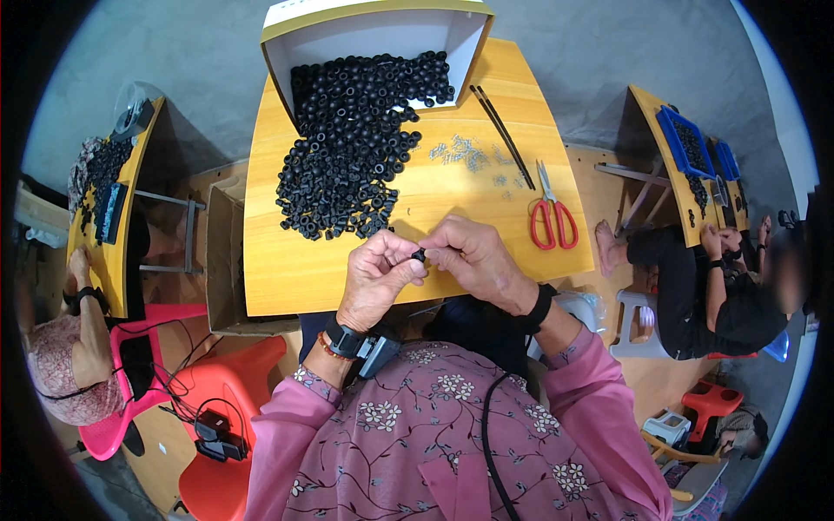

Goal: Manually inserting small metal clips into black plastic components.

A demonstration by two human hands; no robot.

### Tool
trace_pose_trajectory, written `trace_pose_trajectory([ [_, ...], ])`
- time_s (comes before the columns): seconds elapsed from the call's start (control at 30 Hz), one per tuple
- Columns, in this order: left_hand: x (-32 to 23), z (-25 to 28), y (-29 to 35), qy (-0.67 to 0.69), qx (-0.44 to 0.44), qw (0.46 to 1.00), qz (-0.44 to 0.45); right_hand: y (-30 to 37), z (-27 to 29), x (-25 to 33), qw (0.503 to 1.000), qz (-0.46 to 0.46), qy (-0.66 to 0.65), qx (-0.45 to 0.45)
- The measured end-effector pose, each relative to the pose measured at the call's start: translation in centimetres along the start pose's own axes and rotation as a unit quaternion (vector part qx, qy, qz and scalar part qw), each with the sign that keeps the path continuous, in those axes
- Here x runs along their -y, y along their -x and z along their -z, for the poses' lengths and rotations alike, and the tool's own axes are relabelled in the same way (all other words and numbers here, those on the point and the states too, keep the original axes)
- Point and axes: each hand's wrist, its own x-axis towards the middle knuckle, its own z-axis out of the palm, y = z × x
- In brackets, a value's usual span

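Between my two hands, just over the near part of the yellow table, is a small round black part. My left hand pinches it between thumb and fingertips. The fingers of my right hand are closed together right at its other side; whether they also grip something tiny there is hidden. Beyond my hands spreads a large heap of small black rubber-like pieces, some ring-shaped with a hole. To the right of the heap lie scattered small silvery metal bits.
An open cardboard box tipped toward me holds more black pieces. Black sticks and red-handled scissors lie on the right. Other people work at side tables. A red chair stands at my left.
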Motion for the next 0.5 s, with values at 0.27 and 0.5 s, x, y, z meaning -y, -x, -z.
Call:
trace_pose_trajectory([
  [0.27,-0.74,-0.3,-0.17,0.014,-0.009,0.999,0.049,-0.03,0.17,0.14,0.996,0.067,0.063,0.0],
  [0.5,-0.42,0.31,-0.31,-0.025,0.007,0.997,0.074,0.12,0.24,-0.21,0.994,0.081,0.068,0.008],
])
